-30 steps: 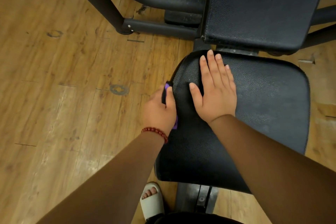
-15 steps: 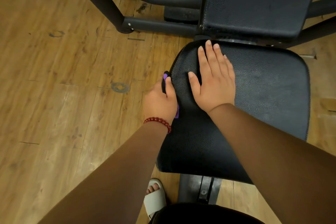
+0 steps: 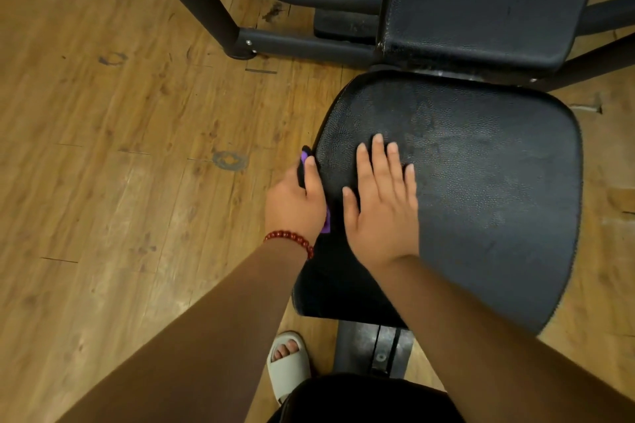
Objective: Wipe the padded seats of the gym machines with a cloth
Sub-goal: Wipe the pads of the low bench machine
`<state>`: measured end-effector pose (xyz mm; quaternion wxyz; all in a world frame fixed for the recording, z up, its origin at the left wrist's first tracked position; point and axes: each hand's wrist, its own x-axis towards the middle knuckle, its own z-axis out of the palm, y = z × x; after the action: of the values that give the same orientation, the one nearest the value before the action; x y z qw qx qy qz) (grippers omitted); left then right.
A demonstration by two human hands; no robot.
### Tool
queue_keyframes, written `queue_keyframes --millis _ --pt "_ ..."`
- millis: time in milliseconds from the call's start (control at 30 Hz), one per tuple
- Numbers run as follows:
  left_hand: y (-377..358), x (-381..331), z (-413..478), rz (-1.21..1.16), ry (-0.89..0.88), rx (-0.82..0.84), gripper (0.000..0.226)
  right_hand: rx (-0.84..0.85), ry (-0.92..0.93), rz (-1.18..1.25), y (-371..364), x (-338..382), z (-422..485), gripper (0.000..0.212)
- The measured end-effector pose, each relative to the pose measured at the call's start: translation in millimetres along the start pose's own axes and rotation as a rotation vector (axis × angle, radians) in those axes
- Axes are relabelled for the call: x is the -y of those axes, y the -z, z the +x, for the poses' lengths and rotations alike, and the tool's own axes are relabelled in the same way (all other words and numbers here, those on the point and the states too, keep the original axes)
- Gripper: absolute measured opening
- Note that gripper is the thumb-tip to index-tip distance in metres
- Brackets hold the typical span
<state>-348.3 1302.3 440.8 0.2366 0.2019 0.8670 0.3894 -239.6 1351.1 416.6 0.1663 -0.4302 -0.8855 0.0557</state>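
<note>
Your L hand point(image 3: 294, 204) clamps the purple cloth point(image 3: 326, 226) against the seat's left edge, thumb over the rim, other fingers hidden down the side. Only bits of cloth peek out, at the thumb tip and by the heel of the hand. Red bead bracelet point(image 3: 291, 238) on that wrist. Your R hand point(image 3: 381, 209) lies flat just beside it, fingers straight, palm down on the black padded seat point(image 3: 488, 189), holding nothing. Back pad point(image 3: 481, 0) and dark frame point(image 3: 302, 45) sit beyond. Wood floor point(image 3: 103, 148) to the left, white sandal point(image 3: 287, 366) nr the seat's front.

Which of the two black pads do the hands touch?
The nearer rounded seat pad; the right hand lies flat on it. The farther rectangular pad is untouched.
</note>
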Motion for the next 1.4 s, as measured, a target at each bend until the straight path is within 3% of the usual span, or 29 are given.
queue_keyframes --millis 133,400,600,867,1200,1400 --pt "-2 -16 20 0.033 -0.048 0.027 0.033 0.004 0.004 -0.086 -14 3 -11 0.059" --pt "1 28 -27 -0.047 0.078 0.000 0.045 0.016 0.011 -0.098 -14 2 -13 0.061" --pt "-2 -12 8 0.000 0.004 -0.011 0.040 -0.006 0.018 -0.100 -13 3 -14 0.061" --pt "-1 35 -29 -0.115 0.049 -0.010 0.038 -0.011 0.019 -0.104 -14 3 -15 0.060" --pt "-6 0 6 -0.011 -0.135 -0.074 0.039 -0.034 0.025 -0.101 -15 3 -15 0.059" --pt "0 49 -43 -0.042 0.132 -0.006 0.042 -0.020 0.022 -0.103 -15 2 -16 0.058"
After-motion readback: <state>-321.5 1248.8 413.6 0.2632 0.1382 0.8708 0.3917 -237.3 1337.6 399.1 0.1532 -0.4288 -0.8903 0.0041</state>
